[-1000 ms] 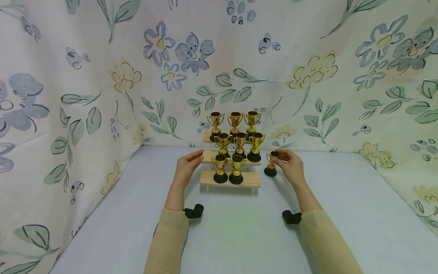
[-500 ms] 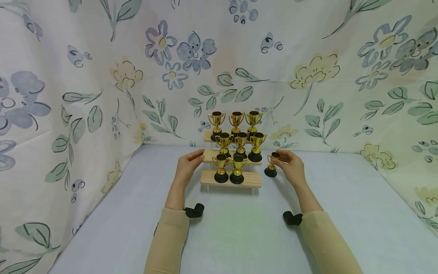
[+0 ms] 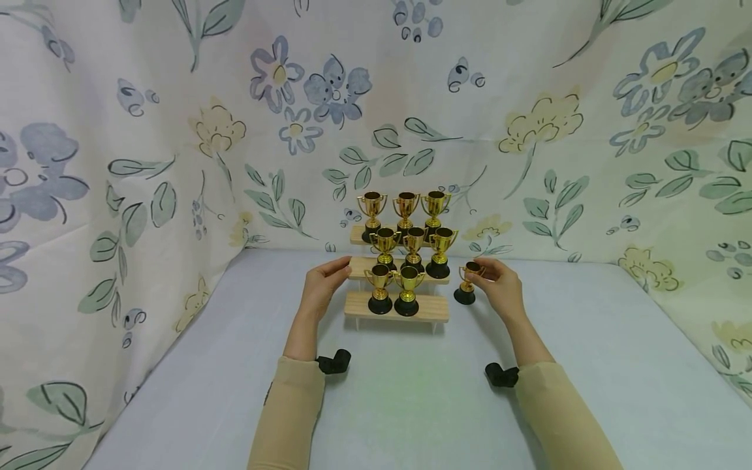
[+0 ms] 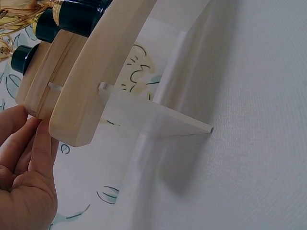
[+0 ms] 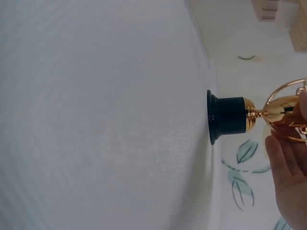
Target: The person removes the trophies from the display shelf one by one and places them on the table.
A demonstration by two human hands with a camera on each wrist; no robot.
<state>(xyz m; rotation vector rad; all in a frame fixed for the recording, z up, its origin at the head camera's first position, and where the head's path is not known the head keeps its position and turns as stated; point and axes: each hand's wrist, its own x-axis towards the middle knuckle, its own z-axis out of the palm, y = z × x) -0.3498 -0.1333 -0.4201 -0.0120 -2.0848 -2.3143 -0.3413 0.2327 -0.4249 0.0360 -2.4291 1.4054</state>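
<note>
A wooden three-tier display stand [image 3: 424, 305] holds small gold trophy cups with black bases. Two trophies, one of them this cup [image 3: 407, 287], stand left and centre on the bottom tier; the middle and top tiers carry three each. With thumb and fingers my left hand [image 3: 320, 287] grips the left end of the middle board, which the left wrist view shows close up beside the wood [image 4: 84, 91]. My right hand [image 3: 499, 287] pinches the cup of a single trophy [image 5: 230, 115] right of the stand. It is upright; whether its base touches the table I cannot tell.
A white cloth covers the table [image 3: 411, 405]. Floral curtain fabric [image 3: 376, 98] hangs behind and along both sides. Clear legs [image 4: 158, 115] support the stand's boards. Black wrist devices [image 3: 335, 362] sit at both sleeve cuffs.
The view has shifted very slightly. Both hands, the stand and the trophy in my right hand stay essentially where they were.
</note>
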